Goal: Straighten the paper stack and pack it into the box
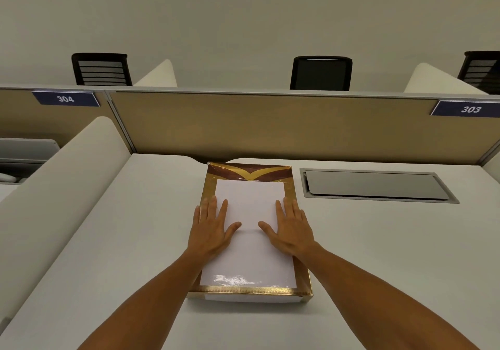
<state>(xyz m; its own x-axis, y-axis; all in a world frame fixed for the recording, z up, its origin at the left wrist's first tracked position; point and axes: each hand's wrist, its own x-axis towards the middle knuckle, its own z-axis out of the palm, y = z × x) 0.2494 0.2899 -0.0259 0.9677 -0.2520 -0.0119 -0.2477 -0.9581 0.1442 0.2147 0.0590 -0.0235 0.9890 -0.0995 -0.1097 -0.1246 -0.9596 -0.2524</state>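
Observation:
A shallow gold and brown box [249, 172] lies on the white desk in front of me. A white paper stack [250, 203] sits inside it, its edges lined up with the box walls. My left hand [209, 228] lies flat on the left side of the stack, fingers spread, with the outer fingers over the box's left rim. My right hand [289, 228] lies flat on the right side of the stack, fingers spread, reaching over the right rim. Neither hand grips anything.
A grey cable hatch [376, 186] is set into the desk [135, 241] to the right of the box. A tan partition [270, 127] stands behind, with signs 304 and 303. A cream side divider [62, 187] rises on the left. Black chairs [320, 73] stand beyond the partition.

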